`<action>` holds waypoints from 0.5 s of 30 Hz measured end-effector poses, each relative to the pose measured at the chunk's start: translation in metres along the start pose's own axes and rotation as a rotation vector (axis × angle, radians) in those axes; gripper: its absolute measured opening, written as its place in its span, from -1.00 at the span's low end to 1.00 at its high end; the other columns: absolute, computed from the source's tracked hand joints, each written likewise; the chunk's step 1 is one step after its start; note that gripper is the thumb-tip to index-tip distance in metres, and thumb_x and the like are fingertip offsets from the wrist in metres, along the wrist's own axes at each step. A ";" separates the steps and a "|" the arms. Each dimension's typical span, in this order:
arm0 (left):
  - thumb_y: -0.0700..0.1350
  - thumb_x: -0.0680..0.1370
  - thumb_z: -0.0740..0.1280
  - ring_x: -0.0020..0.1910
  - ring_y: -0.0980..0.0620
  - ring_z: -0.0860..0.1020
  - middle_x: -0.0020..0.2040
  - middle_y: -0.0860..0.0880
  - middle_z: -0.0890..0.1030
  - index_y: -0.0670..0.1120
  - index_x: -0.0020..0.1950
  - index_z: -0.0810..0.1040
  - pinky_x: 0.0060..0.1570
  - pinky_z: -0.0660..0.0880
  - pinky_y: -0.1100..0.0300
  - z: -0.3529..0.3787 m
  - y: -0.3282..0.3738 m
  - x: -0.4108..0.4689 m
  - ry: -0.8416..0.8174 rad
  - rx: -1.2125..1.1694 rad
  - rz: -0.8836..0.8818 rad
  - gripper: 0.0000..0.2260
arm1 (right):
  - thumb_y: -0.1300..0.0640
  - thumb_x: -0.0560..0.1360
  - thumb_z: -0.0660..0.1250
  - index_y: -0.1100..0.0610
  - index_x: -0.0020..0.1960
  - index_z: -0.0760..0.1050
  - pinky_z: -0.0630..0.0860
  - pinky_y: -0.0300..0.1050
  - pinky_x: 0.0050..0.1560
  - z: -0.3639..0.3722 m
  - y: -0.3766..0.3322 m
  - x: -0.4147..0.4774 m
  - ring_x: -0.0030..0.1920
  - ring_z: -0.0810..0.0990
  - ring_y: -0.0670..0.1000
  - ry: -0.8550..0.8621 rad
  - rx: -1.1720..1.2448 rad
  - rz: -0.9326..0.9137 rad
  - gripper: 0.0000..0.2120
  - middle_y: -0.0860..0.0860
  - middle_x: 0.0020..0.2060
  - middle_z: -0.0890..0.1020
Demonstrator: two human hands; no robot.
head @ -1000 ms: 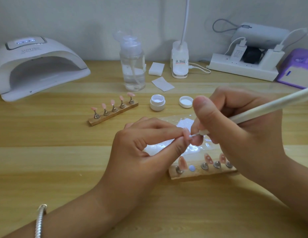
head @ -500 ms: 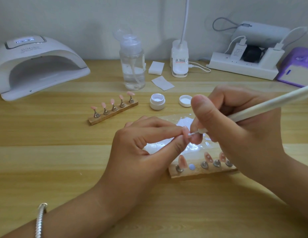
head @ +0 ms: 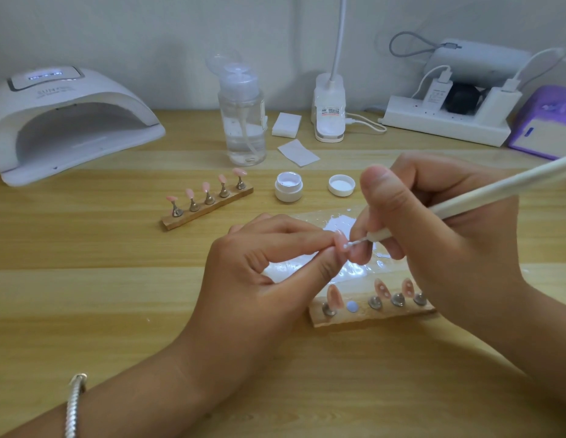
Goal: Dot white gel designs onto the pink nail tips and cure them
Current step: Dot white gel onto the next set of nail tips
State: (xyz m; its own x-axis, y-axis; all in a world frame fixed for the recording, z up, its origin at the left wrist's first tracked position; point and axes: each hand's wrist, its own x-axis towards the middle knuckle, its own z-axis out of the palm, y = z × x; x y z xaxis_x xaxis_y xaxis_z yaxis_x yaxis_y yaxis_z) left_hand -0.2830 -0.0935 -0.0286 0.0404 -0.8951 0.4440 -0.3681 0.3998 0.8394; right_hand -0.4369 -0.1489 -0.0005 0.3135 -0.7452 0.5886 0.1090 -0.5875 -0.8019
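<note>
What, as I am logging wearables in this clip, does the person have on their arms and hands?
Both forearms are bare, with no sleeves in view. The left wrist carries a silver ribbed metal bangle. The left hand and right hand wear no gloves, and no rings show on the visible fingers. No watch or band shows on the right wrist.

A pink nail tip [head: 340, 242] touches the fine point of a slanted white dotting pen [head: 496, 192], just beyond a wooden stand [head: 364, 318] holding three visible upright tips [head: 382, 287], two dotted white.
</note>
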 end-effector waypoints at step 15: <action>-0.05 0.48 0.47 -0.03 0.10 0.66 -0.12 0.21 0.71 0.07 -0.09 0.73 0.11 0.50 -0.06 0.001 -0.003 -0.001 0.025 0.001 -0.017 -0.94 | -0.10 0.54 0.38 0.22 -0.35 0.48 0.35 -0.23 -0.50 -0.027 0.005 0.027 -0.59 0.41 -0.01 0.028 -0.240 0.083 -0.55 0.01 -0.59 0.45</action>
State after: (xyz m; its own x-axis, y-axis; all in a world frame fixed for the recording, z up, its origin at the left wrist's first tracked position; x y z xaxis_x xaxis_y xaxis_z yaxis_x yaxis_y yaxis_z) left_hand -0.2825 -0.0942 -0.0314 0.0696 -0.8968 0.4369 -0.3680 0.3840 0.8468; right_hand -0.4532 -0.1804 0.0147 0.2856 -0.8007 0.5267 -0.1440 -0.5791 -0.8024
